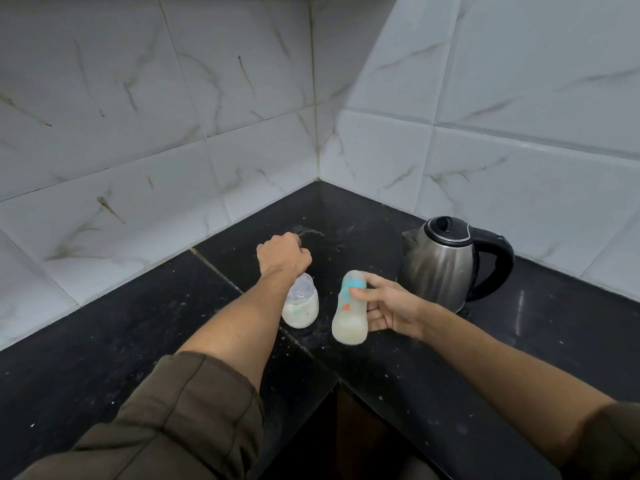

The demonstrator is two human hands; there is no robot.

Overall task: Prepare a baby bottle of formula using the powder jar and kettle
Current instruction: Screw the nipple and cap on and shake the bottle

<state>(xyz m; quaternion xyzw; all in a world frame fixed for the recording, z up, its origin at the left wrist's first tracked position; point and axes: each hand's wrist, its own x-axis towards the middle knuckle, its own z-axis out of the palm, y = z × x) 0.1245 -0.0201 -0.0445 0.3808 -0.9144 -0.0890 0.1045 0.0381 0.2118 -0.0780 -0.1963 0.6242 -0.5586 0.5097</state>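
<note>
On the black stone counter (138, 323), between the two tiled walls (138, 133), your right hand (388, 308) grips the baby bottle (348, 317): thumb across the front, fingers wrapped behind. Bottle is roughly upright and motion-blurred, with teal and orange marks on its side and milky liquid pooled in the lower end. Can't tell if its base touches the counter.

Your left hand (282, 252) is stretched forward over the counter, back of the hand up and fingers curled under in a loose fist. The palm side is hidden, so you can't tell if it holds anything.

The powder jar (300, 308) stands upright just left of the bottle, partly under your left wrist, clear with white powder in the bottom.

The steel kettle (438, 268), black handle and lid shut, stands to the right, just behind your right hand. There's a whitish smear (311, 233) on the counter beyond the left hand. An olive sleeve (166, 420) is rolled up your left arm.
</note>
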